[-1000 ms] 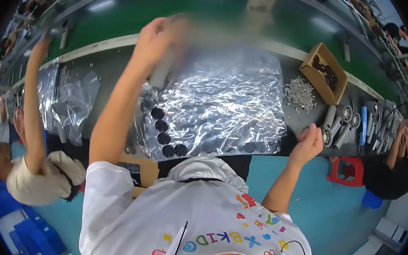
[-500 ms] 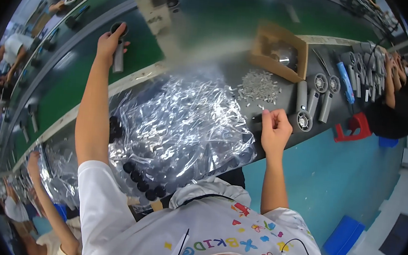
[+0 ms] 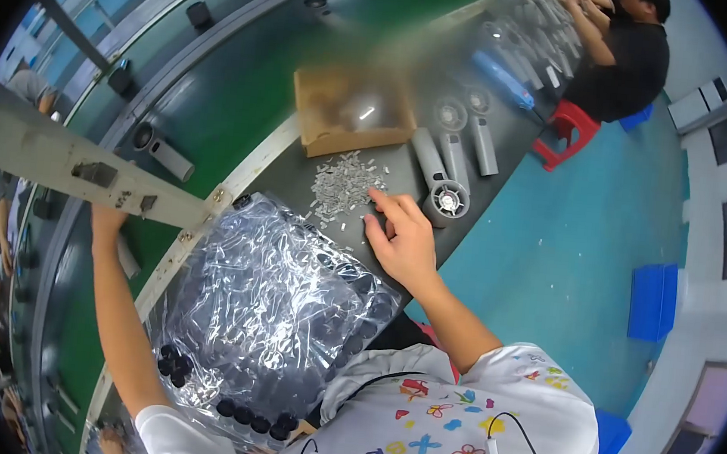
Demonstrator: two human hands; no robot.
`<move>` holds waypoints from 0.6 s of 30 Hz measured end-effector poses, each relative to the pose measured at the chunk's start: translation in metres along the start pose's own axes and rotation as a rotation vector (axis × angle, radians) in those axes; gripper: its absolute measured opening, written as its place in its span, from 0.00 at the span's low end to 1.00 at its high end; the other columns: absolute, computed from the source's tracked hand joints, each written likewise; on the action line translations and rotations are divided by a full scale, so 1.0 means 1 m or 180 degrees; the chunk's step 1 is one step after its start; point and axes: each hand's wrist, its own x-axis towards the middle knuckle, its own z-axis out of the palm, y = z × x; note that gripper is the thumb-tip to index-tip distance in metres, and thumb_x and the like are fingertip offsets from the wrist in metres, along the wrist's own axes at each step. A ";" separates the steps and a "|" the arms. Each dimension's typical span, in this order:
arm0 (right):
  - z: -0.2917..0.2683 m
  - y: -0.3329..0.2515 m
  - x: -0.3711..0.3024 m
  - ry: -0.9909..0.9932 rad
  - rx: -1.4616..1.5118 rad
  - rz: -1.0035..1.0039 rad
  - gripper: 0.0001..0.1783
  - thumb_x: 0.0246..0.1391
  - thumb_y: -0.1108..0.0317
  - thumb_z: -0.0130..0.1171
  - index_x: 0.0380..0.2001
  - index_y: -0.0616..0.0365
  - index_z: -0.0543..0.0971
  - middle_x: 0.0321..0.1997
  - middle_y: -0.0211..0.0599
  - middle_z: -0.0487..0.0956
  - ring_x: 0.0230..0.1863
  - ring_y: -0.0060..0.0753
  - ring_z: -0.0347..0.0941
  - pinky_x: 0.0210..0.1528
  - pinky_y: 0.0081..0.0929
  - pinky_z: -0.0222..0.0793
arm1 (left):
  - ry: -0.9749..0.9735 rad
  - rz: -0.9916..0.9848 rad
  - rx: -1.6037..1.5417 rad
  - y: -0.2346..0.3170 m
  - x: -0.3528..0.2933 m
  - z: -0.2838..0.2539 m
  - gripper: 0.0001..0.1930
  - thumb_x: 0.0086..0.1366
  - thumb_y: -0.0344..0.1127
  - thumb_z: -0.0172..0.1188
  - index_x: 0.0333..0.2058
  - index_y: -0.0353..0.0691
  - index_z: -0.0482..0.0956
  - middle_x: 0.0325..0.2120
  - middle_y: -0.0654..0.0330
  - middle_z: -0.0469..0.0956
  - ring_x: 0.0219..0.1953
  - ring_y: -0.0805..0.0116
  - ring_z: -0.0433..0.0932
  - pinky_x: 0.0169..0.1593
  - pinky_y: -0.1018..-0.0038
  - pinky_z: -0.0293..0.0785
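My left hand (image 3: 107,220) reaches over the green conveyor belt at the far left. The pale post hides its fingers. Just beside it, the grey handle of a handheld fan (image 3: 127,258) pokes out from under the post; I cannot tell if the hand grips it. My right hand (image 3: 407,241) hovers at the near right edge of a pile of small grey pieces (image 3: 345,186). Thumb and forefinger are apart, with nothing visible between them. To its right lie several grey handheld fans (image 3: 448,201) on the dark table.
Clear plastic sheeting (image 3: 263,287) covers dark round parts before me, with black caps (image 3: 260,424) along its near edge. A cardboard box (image 3: 349,139) stands behind the pile. The post (image 3: 59,153) crosses the left. Another fan (image 3: 162,153) lies on the conveyor. A co-worker (image 3: 624,60) sits far right.
My view has turned, shifting the scene. My left hand, earlier holding a fan in sight, is now partly behind the post. My right hand has gone from a pinch to spread fingers beside the pile.
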 end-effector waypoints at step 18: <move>-0.001 0.011 -0.005 0.0173 0.0163 -0.0494 0.07 0.56 0.71 0.64 0.38 0.57 0.86 0.32 0.41 0.81 0.32 0.37 0.80 0.36 0.31 0.74 | 0.0493 -0.2872 -0.2318 0.146 -0.018 -0.070 0.37 0.64 0.31 0.64 0.65 0.42 0.50 0.38 0.53 0.76 0.28 0.69 0.76 0.29 0.71 0.75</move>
